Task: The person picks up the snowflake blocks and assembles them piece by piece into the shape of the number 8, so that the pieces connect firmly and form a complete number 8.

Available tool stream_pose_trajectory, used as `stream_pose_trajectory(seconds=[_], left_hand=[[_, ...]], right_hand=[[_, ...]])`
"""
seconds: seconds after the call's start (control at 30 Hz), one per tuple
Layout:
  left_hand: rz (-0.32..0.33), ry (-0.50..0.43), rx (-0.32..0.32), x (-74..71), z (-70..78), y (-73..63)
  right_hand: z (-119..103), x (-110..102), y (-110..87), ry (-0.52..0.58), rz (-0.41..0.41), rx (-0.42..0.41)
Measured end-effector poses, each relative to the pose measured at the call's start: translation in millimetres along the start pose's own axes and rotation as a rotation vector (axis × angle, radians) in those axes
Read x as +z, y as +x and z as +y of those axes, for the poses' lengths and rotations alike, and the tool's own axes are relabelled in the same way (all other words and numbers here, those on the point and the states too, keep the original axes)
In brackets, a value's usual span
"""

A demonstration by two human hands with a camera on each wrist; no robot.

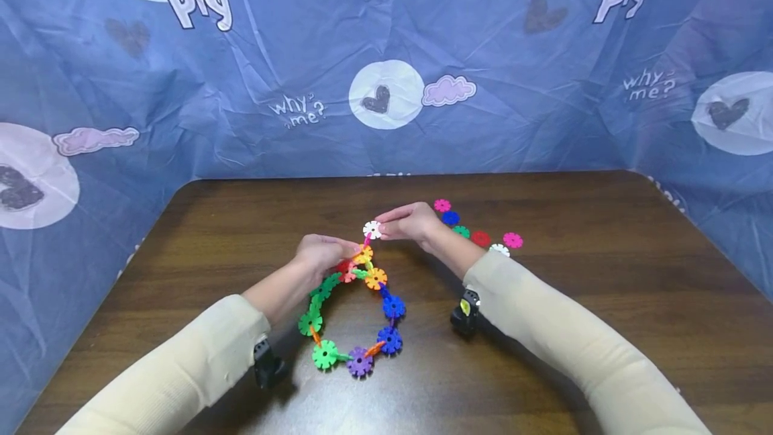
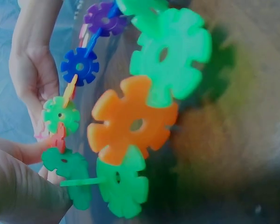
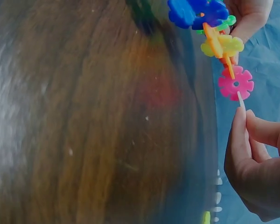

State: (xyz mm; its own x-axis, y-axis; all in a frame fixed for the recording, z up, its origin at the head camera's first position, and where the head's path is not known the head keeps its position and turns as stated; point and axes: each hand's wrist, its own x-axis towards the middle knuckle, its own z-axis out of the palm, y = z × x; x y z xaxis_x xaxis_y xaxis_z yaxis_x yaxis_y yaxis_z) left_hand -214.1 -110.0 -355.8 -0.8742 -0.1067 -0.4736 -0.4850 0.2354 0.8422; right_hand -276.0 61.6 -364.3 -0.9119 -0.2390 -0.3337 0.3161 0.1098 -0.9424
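Observation:
A ring of interlocked plastic snowflake discs in green, orange, purple, blue and red hangs over the table; a green disc [image 1: 325,354] and a purple disc [image 1: 360,362] form its near side. At its far end my left hand [image 1: 323,254] grips the ring by the yellow-orange disc [image 1: 364,255]. Above that, a pink disc [image 3: 236,83] sticks out of the ring. My right hand [image 1: 410,223] pinches a white disc [image 1: 372,229] between thumb and fingers, its edge meeting the pink disc's rim. The right wrist view shows the white disc edge-on.
Beyond my right forearm, loose discs lie on the brown table [image 1: 604,254]: pink [image 1: 512,240], red [image 1: 480,238], blue [image 1: 450,218], green, white and another pink. A blue printed cloth [image 1: 338,32] hangs behind the table.

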Motion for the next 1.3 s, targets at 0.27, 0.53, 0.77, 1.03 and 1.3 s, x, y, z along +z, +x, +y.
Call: stream_pose_trajectory(seconds=[0.27,0.53,0.77,1.03,1.3], left_hand=[[0.043,-0.054,-0.003,4.9,-10.2,-9.2],[-0.006,-0.027,0.035,-3.0,-3.9,0.1],[-0.112,0.002,0.072,-4.2,14.5,24.2],[-0.204,0.070,0.062,-2.2,24.3,38.4],[-0.207,0.055,0.047,2.2,29.7,40.3]], right_hand=[[1.8,2.7,3.3,0.000,-0.009,0.083],[1.7,0.4,0.5,0.027,-0.014,0.113],[4.4,-2.5,-0.7,0.042,0.016,0.103],[5.8,-2.8,0.9,0.076,0.034,0.103],[3.2,-0.6,-1.9,0.067,0.029,0.096]])
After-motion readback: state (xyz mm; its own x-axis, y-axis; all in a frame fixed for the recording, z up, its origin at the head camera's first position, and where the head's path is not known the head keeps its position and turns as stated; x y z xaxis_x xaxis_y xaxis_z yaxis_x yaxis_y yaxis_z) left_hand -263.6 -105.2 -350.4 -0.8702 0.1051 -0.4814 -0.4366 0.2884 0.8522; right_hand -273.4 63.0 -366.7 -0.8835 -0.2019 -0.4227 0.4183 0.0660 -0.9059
